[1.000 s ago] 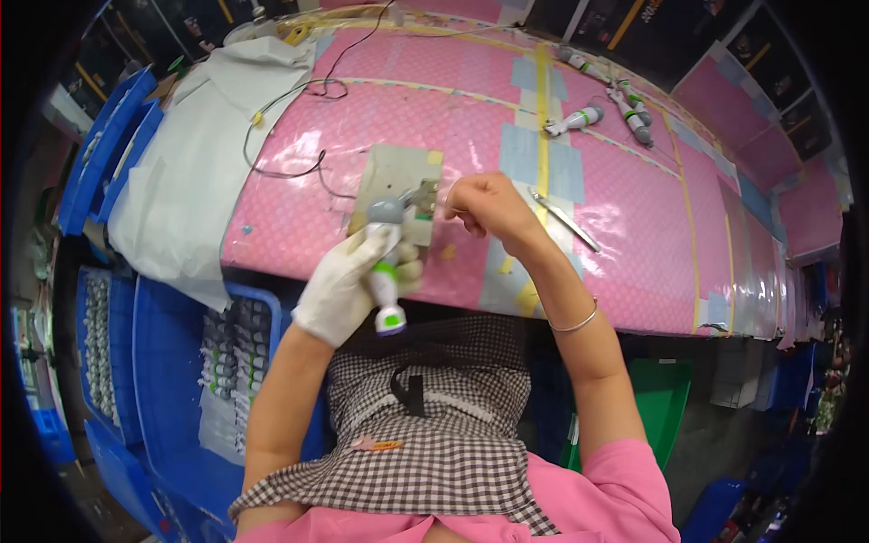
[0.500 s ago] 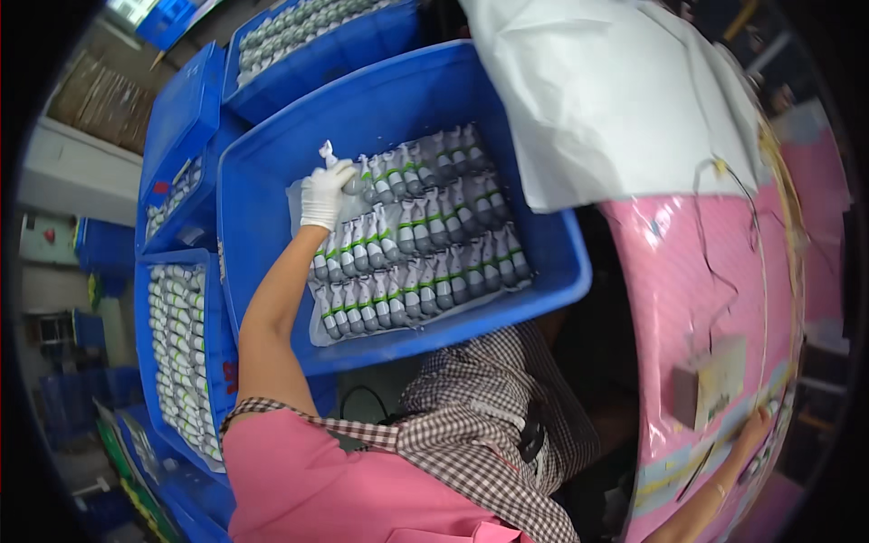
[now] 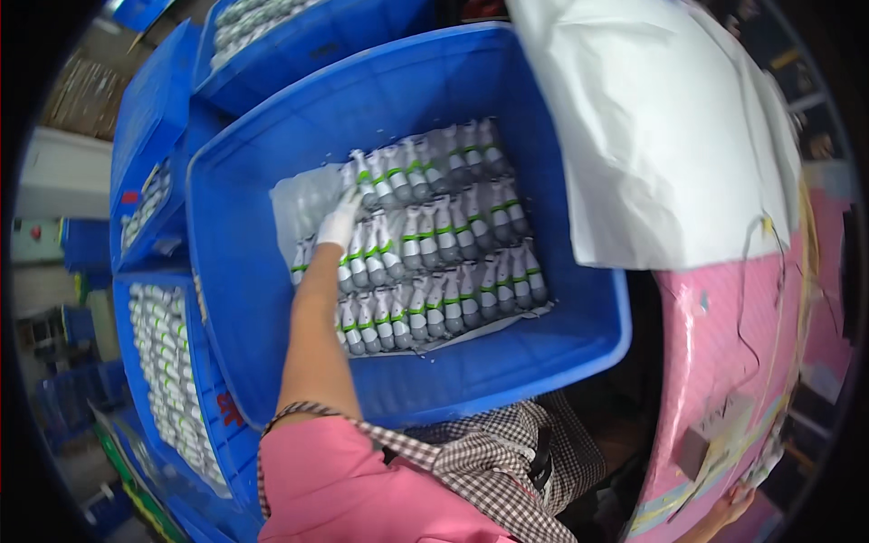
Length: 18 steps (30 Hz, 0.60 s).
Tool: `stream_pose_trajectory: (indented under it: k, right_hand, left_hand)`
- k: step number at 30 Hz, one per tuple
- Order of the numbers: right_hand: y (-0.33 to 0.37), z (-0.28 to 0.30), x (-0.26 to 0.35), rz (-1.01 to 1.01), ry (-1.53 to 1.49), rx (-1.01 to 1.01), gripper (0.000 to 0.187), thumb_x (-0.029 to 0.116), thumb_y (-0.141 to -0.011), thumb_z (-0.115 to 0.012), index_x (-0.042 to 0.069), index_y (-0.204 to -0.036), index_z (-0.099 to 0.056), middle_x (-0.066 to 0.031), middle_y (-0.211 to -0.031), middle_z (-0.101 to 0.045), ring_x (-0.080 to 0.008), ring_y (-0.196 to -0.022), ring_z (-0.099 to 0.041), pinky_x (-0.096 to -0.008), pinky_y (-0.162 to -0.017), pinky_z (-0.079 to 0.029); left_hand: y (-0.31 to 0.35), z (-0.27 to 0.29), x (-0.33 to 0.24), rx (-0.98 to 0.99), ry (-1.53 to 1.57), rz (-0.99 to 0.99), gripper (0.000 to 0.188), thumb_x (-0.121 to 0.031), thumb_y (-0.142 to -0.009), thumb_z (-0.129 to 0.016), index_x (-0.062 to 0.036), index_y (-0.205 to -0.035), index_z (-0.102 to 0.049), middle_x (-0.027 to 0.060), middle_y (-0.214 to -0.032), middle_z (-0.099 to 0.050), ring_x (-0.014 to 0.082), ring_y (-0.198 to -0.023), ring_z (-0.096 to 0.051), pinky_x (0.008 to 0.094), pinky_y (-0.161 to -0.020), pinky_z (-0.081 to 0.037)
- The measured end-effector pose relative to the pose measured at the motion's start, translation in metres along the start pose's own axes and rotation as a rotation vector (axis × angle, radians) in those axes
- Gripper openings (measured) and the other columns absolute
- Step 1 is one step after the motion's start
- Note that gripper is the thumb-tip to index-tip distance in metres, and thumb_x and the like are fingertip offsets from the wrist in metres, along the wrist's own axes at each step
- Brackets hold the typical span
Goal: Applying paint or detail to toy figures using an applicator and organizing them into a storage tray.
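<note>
Three rows of green-banded devices lay mid-frame in blue bin; left hand had lowered the end unit, apparently extending upper row. Couldn't tell fingers' grip, same for right hand.

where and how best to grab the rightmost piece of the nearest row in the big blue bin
Probably by the slim white end of that piece, pinched from above: it looks narrower than the rounded grey end, which points toward the bin's near wall. A neighbouring piece sits close on its left, so that side looks tighter.
</note>
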State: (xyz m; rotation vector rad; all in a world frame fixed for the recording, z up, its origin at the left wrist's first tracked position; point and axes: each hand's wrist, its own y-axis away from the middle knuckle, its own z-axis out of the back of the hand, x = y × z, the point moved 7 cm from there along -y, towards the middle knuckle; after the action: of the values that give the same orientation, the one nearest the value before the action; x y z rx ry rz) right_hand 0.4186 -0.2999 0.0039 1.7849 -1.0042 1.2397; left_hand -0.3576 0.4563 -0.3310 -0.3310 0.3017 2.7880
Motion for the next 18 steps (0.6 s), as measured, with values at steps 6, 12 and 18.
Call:
stream_pose_trajectory:
  k: [6, 12, 18]
  right_hand:
    - [0.091, -0.201, -0.128, 0.079, 0.215, -0.334, 0.027, 0.019, -0.088, -0.053, 0.006, -0.111, -0.045, -0.0072, -0.092, -0.055, -0.0145, -0.070, -0.053, -0.0257, -0.056, -0.042]
    - [0.121, -0.392, -0.134, -0.061, -0.340, 0.112, 0.016, 0.023, -0.087, -0.058, 0.016, -0.094, -0.046, 0.0009, -0.067, -0.051, -0.0052, -0.046, -0.047, -0.0193, -0.034, -0.032]
    - [0.173, -0.359, -0.107, -0.242, -0.957, 0.424, 0.036, 0.028, -0.090, -0.057, 0.018, -0.123, -0.047, -0.0092, -0.096, -0.061, -0.0109, -0.069, -0.060, -0.0202, -0.054, -0.047]
  left_hand:
    - [0.012, 0.127, -0.187, -0.344, 0.734, -0.374, 0.038, -0.007, -0.087, -0.054, 0.0009, -0.124, -0.050, 0.0140, -0.124, -0.053, 0.0224, -0.111, -0.052, 0.0329, -0.098, -0.038]
    - [0.156, 0.160, -0.530, 1.061, 1.413, -0.833, 0.046, -0.023, -0.091, -0.052, -0.0001, -0.129, -0.041, 0.0178, -0.122, -0.050, 0.0287, -0.109, -0.051, 0.0397, -0.093, -0.043]
    - [0.233, 0.154, -0.657, 1.051, 1.429, -0.641, 0.035, -0.032, -0.090, -0.050, -0.0083, -0.115, -0.050, 0.0065, -0.100, -0.057, 0.0287, -0.086, -0.056, 0.0459, -0.067, -0.051]
